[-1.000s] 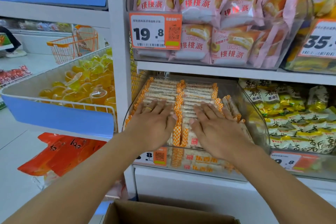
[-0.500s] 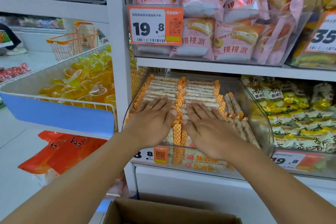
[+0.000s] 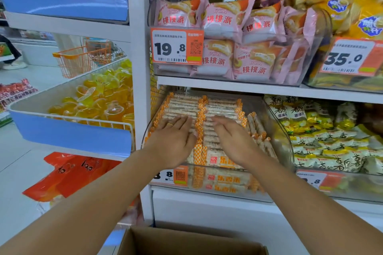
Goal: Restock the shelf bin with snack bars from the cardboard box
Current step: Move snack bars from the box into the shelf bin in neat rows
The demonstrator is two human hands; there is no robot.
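A clear plastic shelf bin (image 3: 275,130) on the lower shelf is filled with snack bars (image 3: 219,107) in clear wrappers with orange checked ends, stacked in two neat columns, with more bars standing on edge at the right side. My left hand (image 3: 174,138) lies flat on the left column, fingers straight, a ring on one finger. My right hand (image 3: 232,136) is over the right column with straight fingers, turned slightly on its edge. Neither hand holds a bar. The cardboard box (image 3: 186,240) sits open at the bottom edge; its inside is hidden.
Above is a bin of pink pastry packs (image 3: 228,47) with a 19.8 price tag (image 3: 176,47). To the right a bin holds yellow and white snack packs (image 3: 331,141). Left of the white post (image 3: 141,68) a wire basket holds yellow jelly cups (image 3: 99,99). Orange bags (image 3: 70,174) lie on the floor.
Both hands stay on the bars, shifted slightly back toward the bin's rear. The right hand has lifted from flat to slightly on its edge. The view has tilted down a little.
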